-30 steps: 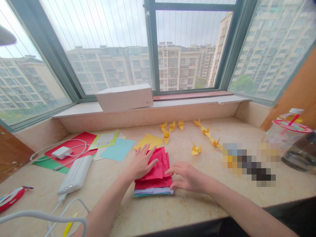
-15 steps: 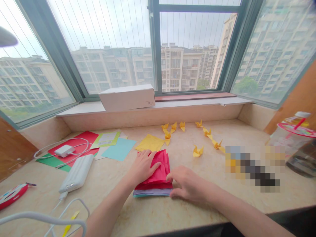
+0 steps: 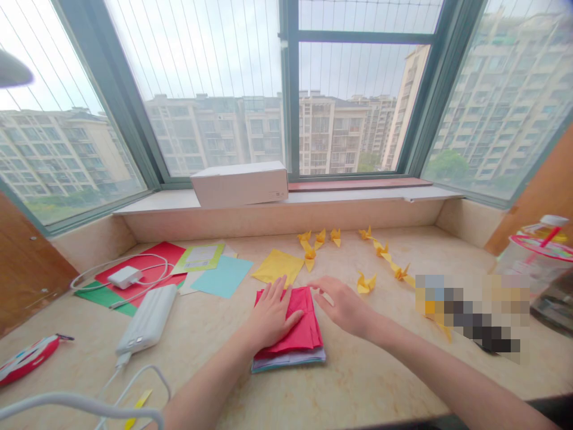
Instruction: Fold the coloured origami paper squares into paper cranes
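My left hand (image 3: pixel 275 316) lies flat, fingers spread, on the left part of a red sheet of folding paper (image 3: pixel 302 334). This creased red paper tops a small stack, with pale purple and light blue sheets (image 3: pixel 290 361) showing at the near edge. Beside the stack's far right corner is my right hand (image 3: pixel 342 301), its fingers bent and the thumb apart from them. Whether its fingertips touch the paper's edge I cannot tell. A yellow sheet (image 3: pixel 278 267) lies just beyond the stack. Several yellow folded paper cranes (image 3: pixel 367 283) stand farther back and to the right.
At left lie a white power bank (image 3: pixel 147 319), a charger (image 3: pixel 125 276) with cables and coloured sheets (image 3: pixel 224 275). A red-and-white object (image 3: pixel 29 360) sits at far left. A white box (image 3: pixel 242 185) rests on the sill; a cup (image 3: pixel 541 263) stands right, near a blurred patch.
My right hand has moved from the stack's near right edge to its far right corner. The red paper now lies flatter and squarer under my left hand. The camera view has shifted slightly.
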### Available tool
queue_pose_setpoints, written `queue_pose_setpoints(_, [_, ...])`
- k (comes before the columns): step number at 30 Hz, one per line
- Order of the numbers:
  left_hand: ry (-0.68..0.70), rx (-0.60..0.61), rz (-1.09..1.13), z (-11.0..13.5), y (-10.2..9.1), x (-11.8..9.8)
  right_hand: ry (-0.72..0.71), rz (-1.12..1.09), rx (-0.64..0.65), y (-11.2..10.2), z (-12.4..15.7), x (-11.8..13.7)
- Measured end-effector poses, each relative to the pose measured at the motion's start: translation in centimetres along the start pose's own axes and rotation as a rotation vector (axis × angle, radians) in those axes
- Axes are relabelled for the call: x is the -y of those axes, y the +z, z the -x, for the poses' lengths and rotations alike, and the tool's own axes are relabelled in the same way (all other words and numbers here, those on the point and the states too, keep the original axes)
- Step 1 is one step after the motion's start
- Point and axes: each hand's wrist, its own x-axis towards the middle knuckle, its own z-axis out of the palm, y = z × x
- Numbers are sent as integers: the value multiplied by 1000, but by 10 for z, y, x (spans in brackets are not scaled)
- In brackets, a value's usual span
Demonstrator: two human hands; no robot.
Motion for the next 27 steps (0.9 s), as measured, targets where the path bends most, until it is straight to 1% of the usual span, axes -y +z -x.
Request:
queue_pose_setpoints(2, [10,9,8,0,4,3,-33,25,112,8,-27,-1])
queue_pose_setpoints(4, [16,-5,13,0,7,4,-31,58,200,24,-56,-3])
queue_pose_setpoints(6, [27,-40,8,0,8,3,40,144,271,43,-83,-5])
queue_pose_setpoints(7, [29,-62,-1,1,7,1,100,190,297,53,-94,-6])
queue_pose_setpoints(9, [21,-102,-36,1,6,-3,140,226,298,69,-112,-8])
queue_pose_setpoints(11, [-6,-150,-75,2,5,-8,169,262,302,80,-123,-10])
queue_pose_setpoints(13, [-11,-200,-120,1,5,-11,202,303,316,85,-130,-12])
queue_pose_setpoints(15, [6,-222,-170,-1,6,-13,224,344,336,87,-134,-15])
queue_pose_setpoints(19, [77,-248,-245,-4,7,-14,228,408,383,88,-138,-22])
queue_pose_setpoints(21, [98,-271,-284,-3,6,-15,217,426,384,90,-137,-22])
queue_pose_setpoints(23, [122,-252,-328,-1,4,-17,205,434,359,91,-135,-20])
queue_pose_setpoints(25, [171,-192,-357,3,-2,-19,198,429,318,91,-134,-15])
queue_pose_setpoints(27, [211,-117,-352,10,-10,-20,191,412,267,86,-134,-8])
